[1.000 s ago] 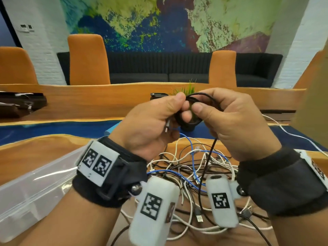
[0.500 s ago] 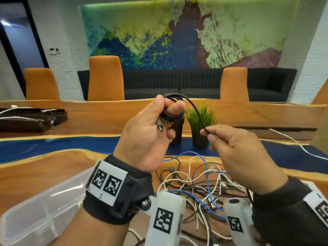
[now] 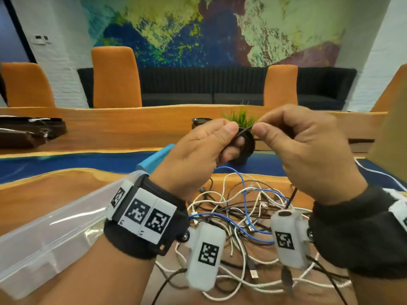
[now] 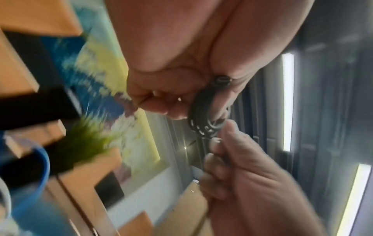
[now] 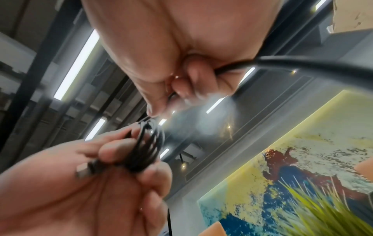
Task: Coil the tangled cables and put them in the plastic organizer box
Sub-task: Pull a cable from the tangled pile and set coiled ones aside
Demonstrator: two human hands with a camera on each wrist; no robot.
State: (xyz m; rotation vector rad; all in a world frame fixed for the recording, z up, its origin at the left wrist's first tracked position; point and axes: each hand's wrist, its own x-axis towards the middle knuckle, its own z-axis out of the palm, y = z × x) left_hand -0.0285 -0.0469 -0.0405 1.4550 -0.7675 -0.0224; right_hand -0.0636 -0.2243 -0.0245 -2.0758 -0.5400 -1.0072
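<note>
Nearest, the tangled cables [image 3: 237, 219] are lying at six o'clock, the plastic organizer box [image 3: 50, 234] at eight. Above, the left hand [image 3: 198, 157] is gripping the black cable [image 4: 203, 118] coil; the right hand [image 3: 308, 150] is pinching its free strand, mid-winding. Next, probably laying another loop.

2 hands [image 3: 198, 155] (both up), 3 orange chairs [image 3: 115, 77], 1 plastic box [image 3: 44, 234]
</note>
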